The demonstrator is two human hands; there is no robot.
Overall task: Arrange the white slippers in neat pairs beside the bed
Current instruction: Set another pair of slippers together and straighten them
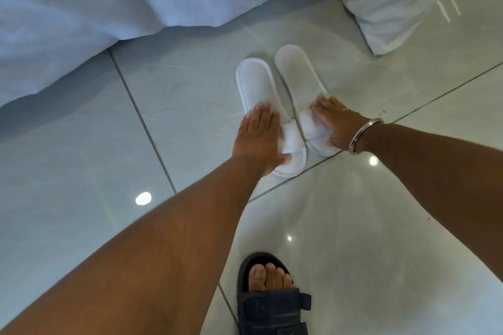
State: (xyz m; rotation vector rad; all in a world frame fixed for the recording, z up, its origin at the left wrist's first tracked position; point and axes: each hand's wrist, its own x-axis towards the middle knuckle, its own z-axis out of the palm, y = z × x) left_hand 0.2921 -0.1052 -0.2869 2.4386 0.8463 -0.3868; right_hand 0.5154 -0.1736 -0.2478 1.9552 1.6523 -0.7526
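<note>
Two white slippers lie side by side on the pale tiled floor, heels toward the bed. My left hand [258,139] rests flat on the strap of the left slipper [254,81], thumb tucked at its toe end. My right hand [339,124], with a ring and a metal bangle at the wrist, grips the strap of the right slipper [298,71]. The two slippers are almost parallel with a narrow gap between them. The right one sits a little farther from me.
White bed linen [81,3] hangs down across the top left. A white pillow or bedding corner [389,8] touches the floor at the top right. My foot in a dark sandal [272,296] stands on the glossy tiles [367,226] below the slippers.
</note>
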